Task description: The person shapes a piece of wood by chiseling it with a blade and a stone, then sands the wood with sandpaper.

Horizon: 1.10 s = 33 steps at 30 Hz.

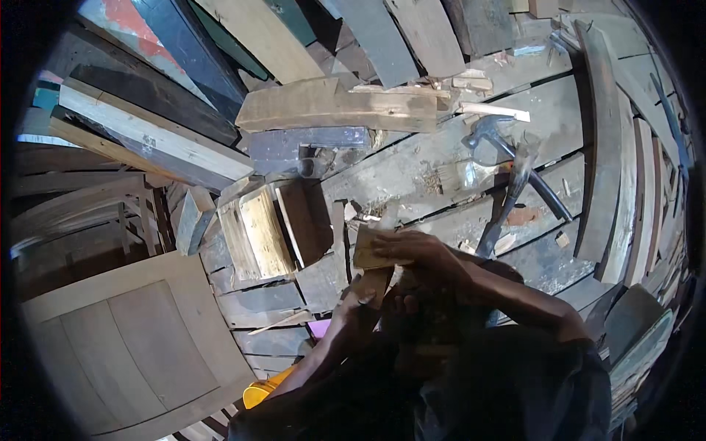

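Observation:
Close to my body I have a short tan piece of wood (365,257) in both hands. My left hand (356,309) is closed round its lower part, with the thumb along the near face. Across its upper end lies my right hand (421,253), fingers together and bent over the edge. My right palm hides the far side, and shadow covers the area under both hands. On the plank floor ahead to the right are a claw hammer (540,187) with a dark handle, a brush (460,176) and a long dark tool (507,209) lying across the hammer.
A thick timber offcut (338,105) and a dark blue block (294,145) lie ahead. Upright wood blocks (265,231) stand left of my hands. A panelled board (140,338) is at lower left, beside a yellow object (257,395). Long planks (607,147) line the right.

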Tool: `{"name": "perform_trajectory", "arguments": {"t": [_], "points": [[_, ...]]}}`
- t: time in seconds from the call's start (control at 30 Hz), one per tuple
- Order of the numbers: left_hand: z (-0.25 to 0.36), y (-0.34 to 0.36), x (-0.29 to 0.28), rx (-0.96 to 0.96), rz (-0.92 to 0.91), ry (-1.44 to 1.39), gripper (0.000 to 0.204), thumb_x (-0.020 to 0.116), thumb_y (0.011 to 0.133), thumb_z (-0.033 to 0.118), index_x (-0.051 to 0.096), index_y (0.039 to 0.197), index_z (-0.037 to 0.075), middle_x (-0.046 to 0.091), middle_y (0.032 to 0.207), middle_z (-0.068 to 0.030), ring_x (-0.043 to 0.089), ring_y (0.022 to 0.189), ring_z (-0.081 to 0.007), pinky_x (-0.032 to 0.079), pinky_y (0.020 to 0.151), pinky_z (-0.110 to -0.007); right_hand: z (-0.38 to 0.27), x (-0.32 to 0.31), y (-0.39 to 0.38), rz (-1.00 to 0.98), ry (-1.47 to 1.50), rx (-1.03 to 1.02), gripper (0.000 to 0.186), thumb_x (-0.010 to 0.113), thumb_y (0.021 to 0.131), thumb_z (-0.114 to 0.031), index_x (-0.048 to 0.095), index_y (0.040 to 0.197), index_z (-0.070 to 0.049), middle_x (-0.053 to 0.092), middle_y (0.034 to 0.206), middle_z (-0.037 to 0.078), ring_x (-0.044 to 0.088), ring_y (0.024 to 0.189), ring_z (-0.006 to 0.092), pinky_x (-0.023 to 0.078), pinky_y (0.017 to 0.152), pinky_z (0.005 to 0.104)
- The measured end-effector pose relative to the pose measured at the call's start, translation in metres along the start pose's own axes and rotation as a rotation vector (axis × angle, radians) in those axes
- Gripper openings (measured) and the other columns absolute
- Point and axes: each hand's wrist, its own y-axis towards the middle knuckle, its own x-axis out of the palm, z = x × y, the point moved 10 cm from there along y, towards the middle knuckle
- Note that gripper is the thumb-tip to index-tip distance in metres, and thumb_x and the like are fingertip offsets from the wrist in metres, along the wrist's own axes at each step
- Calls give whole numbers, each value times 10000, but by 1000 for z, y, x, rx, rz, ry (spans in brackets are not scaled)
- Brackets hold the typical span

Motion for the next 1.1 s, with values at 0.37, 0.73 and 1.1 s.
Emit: {"name": "perform_trajectory", "arguments": {"t": [0.37, 0.73, 1.1], "points": [[55, 13, 59, 134, -119, 195, 564, 580, 1032, 171, 378, 1530, -1, 509, 1485, -221, 545, 1356, -317, 409, 1158, -500, 64, -160, -55, 955, 138, 446, 376, 606, 1075, -170, 524, 1364, 56, 644, 1262, 129, 620, 1159, 190, 488, 1008, 326], [20, 41, 59, -74, -92, 144, 627, 579, 1068, 393, 411, 1539, 15, 673, 1317, -185, 630, 1248, -296, 463, 1114, -449, 64, -105, -56, 297, -52, 700, 594, 720, 994, -259, 452, 1484, -57, 584, 1400, 227, 621, 1242, 310, 510, 1031, 435], [-27, 52, 90, -140, -143, 356, 622, 776, 957, 255, 472, 1453, 36, 696, 1247, -140, 676, 1152, -219, 551, 979, -376, -3, -70, -7, -19, 330, 564, 510, 671, 1026, -229, 530, 1448, 20, 685, 1275, 166, 657, 1186, 199, 549, 984, 377]]}}
